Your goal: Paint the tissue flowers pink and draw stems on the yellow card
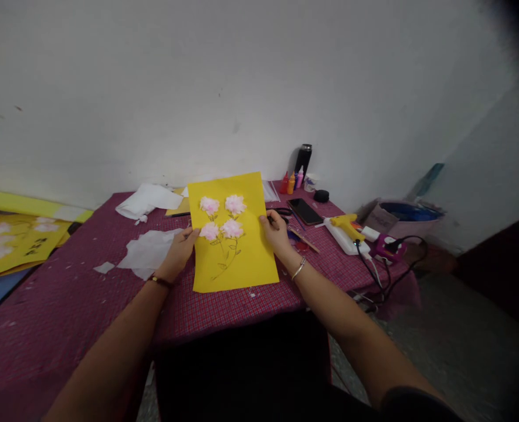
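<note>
A yellow sheet of paper (241, 258) with several pink tissue flowers and drawn stems is held up tilted over the table. My left hand (177, 253) pinches its left edge, thumb on top. My right hand (277, 231) grips the right edge, and a thin dark pen-like stick seems to lie in its fingers too. Both wrists wear thin bands.
The table has a magenta checked cloth (65, 293). On it lie white tissue pieces (147, 249), a phone (305, 211), a yellow glue gun (347, 223), small paint bottles (292, 181), a black flask (303, 158) and cables (386, 264). More yellow flower sheets (13, 237) lie at far left.
</note>
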### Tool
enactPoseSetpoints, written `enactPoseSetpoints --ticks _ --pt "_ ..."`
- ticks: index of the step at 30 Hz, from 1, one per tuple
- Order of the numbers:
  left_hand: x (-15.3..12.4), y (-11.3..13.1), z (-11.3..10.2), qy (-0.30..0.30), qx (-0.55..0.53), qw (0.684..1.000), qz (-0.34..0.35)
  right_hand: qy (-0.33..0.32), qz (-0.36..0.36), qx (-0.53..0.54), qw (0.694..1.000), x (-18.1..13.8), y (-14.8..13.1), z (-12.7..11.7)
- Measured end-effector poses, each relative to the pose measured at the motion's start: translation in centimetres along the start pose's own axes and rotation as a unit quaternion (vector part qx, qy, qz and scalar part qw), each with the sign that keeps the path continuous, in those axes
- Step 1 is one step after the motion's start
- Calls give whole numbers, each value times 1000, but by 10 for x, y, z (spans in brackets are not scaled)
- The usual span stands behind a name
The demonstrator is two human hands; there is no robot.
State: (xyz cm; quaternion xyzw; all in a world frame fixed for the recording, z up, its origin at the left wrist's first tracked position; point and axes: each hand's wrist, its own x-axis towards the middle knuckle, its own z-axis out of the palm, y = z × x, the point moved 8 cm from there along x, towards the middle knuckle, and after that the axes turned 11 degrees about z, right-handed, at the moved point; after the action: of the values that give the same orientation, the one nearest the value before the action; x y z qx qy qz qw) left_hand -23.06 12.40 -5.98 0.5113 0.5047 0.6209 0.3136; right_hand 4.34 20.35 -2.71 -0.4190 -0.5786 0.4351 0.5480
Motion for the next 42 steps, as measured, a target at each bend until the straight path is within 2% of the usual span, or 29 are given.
enactPoseSetpoints --ticks 15,42 --pt "0 -5 -1 -5 3 1000 8 -3 -10 8 1000 -2 -8 1" --pt "0 -8 -2 -20 6 1000 18 -10 -22 11 1000 -1 -3 1"
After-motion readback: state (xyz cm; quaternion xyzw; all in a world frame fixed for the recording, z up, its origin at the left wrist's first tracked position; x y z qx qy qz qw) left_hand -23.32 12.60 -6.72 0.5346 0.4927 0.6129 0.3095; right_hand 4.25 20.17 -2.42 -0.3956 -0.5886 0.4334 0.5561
